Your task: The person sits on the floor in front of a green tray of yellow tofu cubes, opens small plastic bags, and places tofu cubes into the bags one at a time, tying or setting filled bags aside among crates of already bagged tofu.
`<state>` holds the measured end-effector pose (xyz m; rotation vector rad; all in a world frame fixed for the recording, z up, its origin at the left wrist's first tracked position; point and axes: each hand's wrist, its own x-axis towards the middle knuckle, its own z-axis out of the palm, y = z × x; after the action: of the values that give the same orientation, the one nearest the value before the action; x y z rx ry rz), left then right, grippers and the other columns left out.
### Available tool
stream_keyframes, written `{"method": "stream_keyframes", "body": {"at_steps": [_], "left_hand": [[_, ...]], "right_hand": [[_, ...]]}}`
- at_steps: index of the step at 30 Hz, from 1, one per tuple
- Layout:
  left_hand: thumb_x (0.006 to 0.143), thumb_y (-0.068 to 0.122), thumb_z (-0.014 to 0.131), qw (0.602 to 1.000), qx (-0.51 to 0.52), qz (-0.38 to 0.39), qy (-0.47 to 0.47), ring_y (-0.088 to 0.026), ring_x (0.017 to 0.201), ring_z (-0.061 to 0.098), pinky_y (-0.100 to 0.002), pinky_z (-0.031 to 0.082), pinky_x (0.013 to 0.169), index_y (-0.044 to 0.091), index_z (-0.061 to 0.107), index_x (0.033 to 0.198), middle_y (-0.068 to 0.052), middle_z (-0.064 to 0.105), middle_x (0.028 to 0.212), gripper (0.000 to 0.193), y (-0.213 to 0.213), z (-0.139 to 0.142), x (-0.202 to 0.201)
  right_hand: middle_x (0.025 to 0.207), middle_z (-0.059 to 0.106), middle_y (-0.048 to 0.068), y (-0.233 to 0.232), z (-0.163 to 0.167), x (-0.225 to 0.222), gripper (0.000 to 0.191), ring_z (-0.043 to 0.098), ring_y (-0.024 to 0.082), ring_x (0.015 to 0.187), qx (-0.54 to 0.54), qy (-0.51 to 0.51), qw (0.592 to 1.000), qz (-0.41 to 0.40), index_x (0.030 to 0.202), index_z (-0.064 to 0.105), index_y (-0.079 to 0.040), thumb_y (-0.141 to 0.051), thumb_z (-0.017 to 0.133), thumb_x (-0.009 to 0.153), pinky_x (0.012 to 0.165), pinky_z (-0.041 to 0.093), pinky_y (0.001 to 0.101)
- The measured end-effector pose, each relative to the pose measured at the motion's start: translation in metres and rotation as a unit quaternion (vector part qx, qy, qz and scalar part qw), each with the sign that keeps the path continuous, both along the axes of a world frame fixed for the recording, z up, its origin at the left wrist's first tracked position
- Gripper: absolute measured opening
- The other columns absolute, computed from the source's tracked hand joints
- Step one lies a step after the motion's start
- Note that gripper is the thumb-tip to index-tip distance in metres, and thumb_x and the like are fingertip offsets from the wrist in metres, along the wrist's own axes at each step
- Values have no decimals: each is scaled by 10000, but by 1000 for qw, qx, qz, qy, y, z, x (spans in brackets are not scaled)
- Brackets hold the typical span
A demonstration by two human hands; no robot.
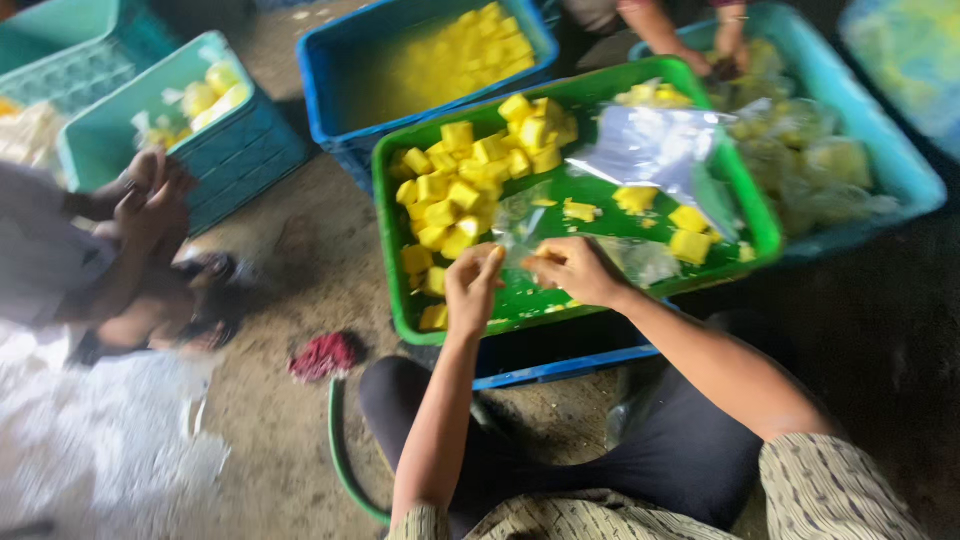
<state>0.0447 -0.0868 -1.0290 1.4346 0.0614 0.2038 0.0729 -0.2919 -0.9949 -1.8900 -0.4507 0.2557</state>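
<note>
My left hand (470,285) and my right hand (577,270) are over the front of a green crate (745,205). Together they pinch the mouth of a small clear plastic bag (520,225). Yellow cubes (470,185) are heaped in the crate's left and far part. A few loose cubes (690,232) lie to the right. A larger clear plastic sheet (655,150) lies in the crate's far right. The green crate rests on a blue crate (560,365).
A blue tub (340,85) with yellow pieces stands behind. A teal tub (880,160) of bagged pieces has another person's hands (715,55) at it. At left another person's hands (150,195) are near a teal crate (235,140). A red cloth (322,355) lies on the floor.
</note>
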Motion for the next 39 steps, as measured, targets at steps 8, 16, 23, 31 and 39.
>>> {"method": "stream_keyframes", "body": {"at_steps": [8,16,23,31,39], "left_hand": [[1139,130,670,988,-60,-106,-95,-173,962,621,-354,533,907,-1,571,1069,-78,643,1002,179,16,-27,31],[1087,147,599,889,-352,-291,-20,-158,1005,651,-352,568,873,50,567,1265,-27,640,1111,205,50,-15,32],[1103,211,641,974,-137,-113,-138,-103,909,606,-301,510,812,18,641,1263,-27,682,1074,250,98,-11,44],[994,436,654,996,-13,-25,81,-231,707,570,-389,515,628,107,616,1404,-85,740,1105,527,113,-8,51],[739,564,817,841,445,165,-260,-236,858,661,-363,487,708,207,704,1290,-83,658,1021,666,48,13,10]], "right_hand": [[1232,720,79,13,-28,46,414,673,161,1104,132,68,970,193,1312,643,35,-161,641,947,972,530,310],[1444,544,205,16,-47,102,738,534,292,1322,253,173,948,88,1609,348,-39,-366,622,1007,1085,463,426],[1131,774,249,-6,-56,102,504,699,294,1036,-109,149,978,93,1377,681,28,-85,711,886,936,494,480],[999,688,113,-28,-90,124,227,632,169,928,89,-16,996,-3,1160,663,44,-174,611,1124,884,485,319],[783,611,41,22,-69,72,320,565,103,719,-36,-95,995,-16,936,640,31,-239,608,1105,691,445,236]]}}
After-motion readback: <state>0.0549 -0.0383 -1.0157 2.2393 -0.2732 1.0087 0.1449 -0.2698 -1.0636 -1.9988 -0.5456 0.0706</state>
